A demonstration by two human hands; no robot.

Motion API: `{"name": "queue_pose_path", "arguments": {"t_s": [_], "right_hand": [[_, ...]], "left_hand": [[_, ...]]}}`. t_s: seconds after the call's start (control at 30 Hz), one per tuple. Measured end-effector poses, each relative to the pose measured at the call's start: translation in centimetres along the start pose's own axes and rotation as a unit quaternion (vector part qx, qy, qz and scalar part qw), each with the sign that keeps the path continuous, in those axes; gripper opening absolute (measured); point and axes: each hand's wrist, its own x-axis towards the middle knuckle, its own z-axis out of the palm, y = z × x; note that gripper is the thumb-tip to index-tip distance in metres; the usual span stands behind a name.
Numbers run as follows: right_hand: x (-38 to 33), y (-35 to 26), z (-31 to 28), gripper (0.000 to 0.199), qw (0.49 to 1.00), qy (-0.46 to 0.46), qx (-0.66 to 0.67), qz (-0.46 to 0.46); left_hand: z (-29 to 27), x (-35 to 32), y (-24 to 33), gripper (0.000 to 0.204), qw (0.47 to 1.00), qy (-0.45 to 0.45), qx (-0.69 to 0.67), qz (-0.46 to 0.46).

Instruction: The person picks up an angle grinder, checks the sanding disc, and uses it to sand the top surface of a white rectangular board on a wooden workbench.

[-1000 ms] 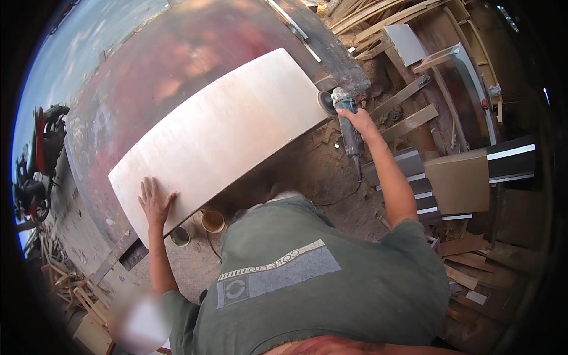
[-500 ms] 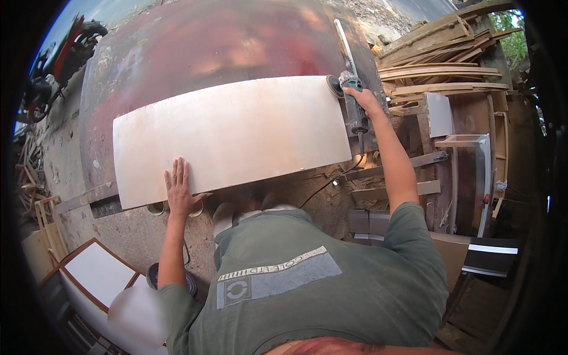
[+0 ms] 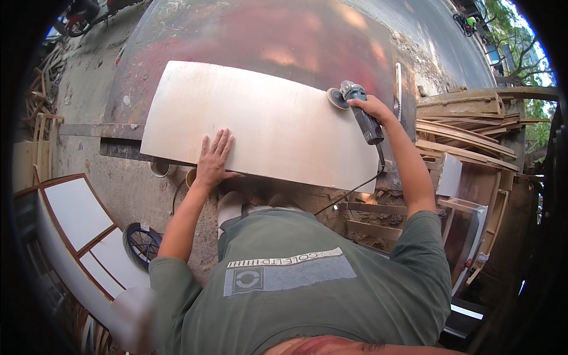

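A long, pale board (image 3: 266,118) lies flat across the work table in front of me. Near its right end, my right hand (image 3: 373,109) wraps round the body of an angle grinder (image 3: 367,124) fitted with a round sanding disc (image 3: 338,99). The disc is tilted against the board's far right part; full contact cannot be made out. From the grinder a black cord (image 3: 355,188) runs down toward me. My left hand (image 3: 214,158) rests flat on the board's near edge, left of the middle, fingers stretched out and holding nothing.
The stained red-grey table top (image 3: 248,35) reaches beyond the board. Stacked wooden strips (image 3: 467,133) stand to the right. At left are a white panel with brown trim (image 3: 77,213) and a dark spoked wheel (image 3: 142,242). A round tin (image 3: 160,168) sits below the board's near edge.
My view has turned to the right, and the board now appears slanting down to the right. The grinder's disc has come from the board's right end onto its surface. My left hand stays on the board.
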Motion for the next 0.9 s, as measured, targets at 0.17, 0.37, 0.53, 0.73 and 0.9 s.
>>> {"name": "queue_pose_path", "arguments": {"t_s": [0.17,0.37,0.53,0.73,0.9], "right_hand": [[1.1,-8.7,5.6,0.059,0.999,-0.045,-0.011,-0.021],[2.9,-19.6,13.5,0.059,0.996,-0.071,-0.015,-0.047],[5.4,-28.0,19.5,0.058,0.992,-0.089,-0.037,-0.086],[8.1,-37.6,25.7,0.058,0.986,-0.132,-0.057,-0.086],[8.7,-44.8,29.9,0.058,0.979,-0.161,-0.072,-0.099]], "left_hand": [[0.2,-0.2,-0.7,0.129,0.999,0.021,-0.030,0.004],[-0.1,-0.6,-1.4,0.125,0.998,0.025,-0.056,0.013],[0.4,-0.9,-1.8,0.124,0.997,0.040,-0.057,0.016],[0.5,-1.2,-2.4,0.123,0.997,0.041,-0.069,0.019],[0.4,-1.6,-2.6,0.118,0.995,0.044,-0.083,0.022]]}}
